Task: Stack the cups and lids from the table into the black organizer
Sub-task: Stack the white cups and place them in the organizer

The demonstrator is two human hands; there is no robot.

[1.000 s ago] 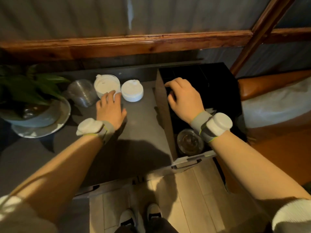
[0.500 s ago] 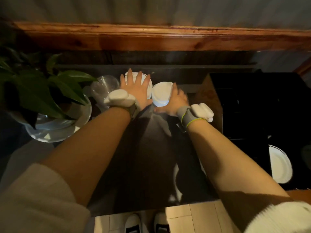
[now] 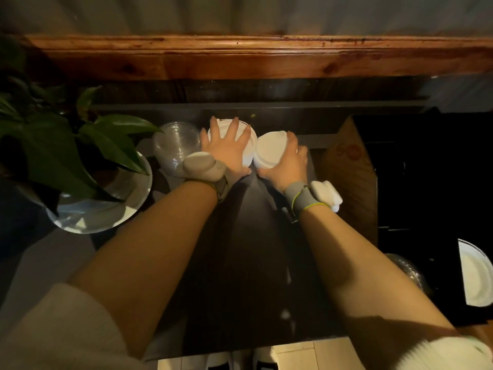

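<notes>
At the far side of the dark table two white lid stacks stand side by side. My left hand point(image 3: 226, 153) lies over the wider lid stack point(image 3: 248, 152), fingers spread across its top and thumb at its near rim. My right hand point(image 3: 289, 165) wraps the smaller lid stack point(image 3: 269, 153) from the right, thumb at the near rim. A stack of clear plastic cups point(image 3: 174, 145) lies just left of my left hand. The black organizer point(image 3: 416, 182), with a brown cardboard side point(image 3: 352, 169), stands at the right. It holds a white lid point(image 3: 474, 276) and clear cups point(image 3: 408, 268).
A leafy plant point(image 3: 53, 145) in a glass bowl point(image 3: 106, 212) stands at the table's left end, close to the clear cups. A wooden beam point(image 3: 240, 57) runs along the wall behind the table. Pale floor tiles point(image 3: 306, 356) show past the table's near edge.
My right hand left the organizer and came over to the smaller lid stack. My left hand moved forward onto the wider lid stack. The view swung left and down.
</notes>
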